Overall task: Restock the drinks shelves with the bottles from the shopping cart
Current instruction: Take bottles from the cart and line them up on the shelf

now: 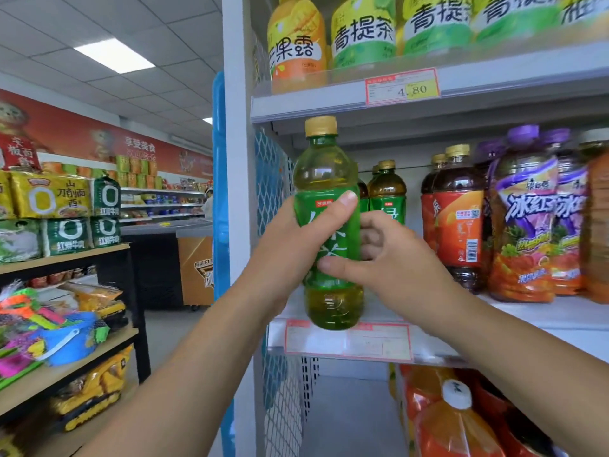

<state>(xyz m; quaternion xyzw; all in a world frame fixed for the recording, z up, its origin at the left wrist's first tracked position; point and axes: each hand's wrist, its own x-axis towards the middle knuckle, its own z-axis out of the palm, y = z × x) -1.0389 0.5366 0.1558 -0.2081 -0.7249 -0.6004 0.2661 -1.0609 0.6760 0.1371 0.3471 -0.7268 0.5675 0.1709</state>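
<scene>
A green tea bottle (pixel 326 179) with a gold cap and green label is held upright at the left front of the middle shelf (pixel 527 315). My left hand (pixel 290 239) wraps its label from the left, thumb across the front. My right hand (pixel 392 258) grips it from the right, thumb low on the label. The bottle's base hangs over the shelf's front edge. Two matching green tea bottles (pixel 387 189) stand behind it on the shelf. The shopping cart is out of view.
Red-label tea bottles (pixel 456 219) and purple-capped bottles (pixel 527 219) fill the shelf's right side. Yellow and green bottles (pixel 362 31) line the shelf above, orange bottles (pixel 451 420) the one below. A blue mesh panel (pixel 273 173) closes the left end. Noodle and toy racks (pixel 62 258) stand left.
</scene>
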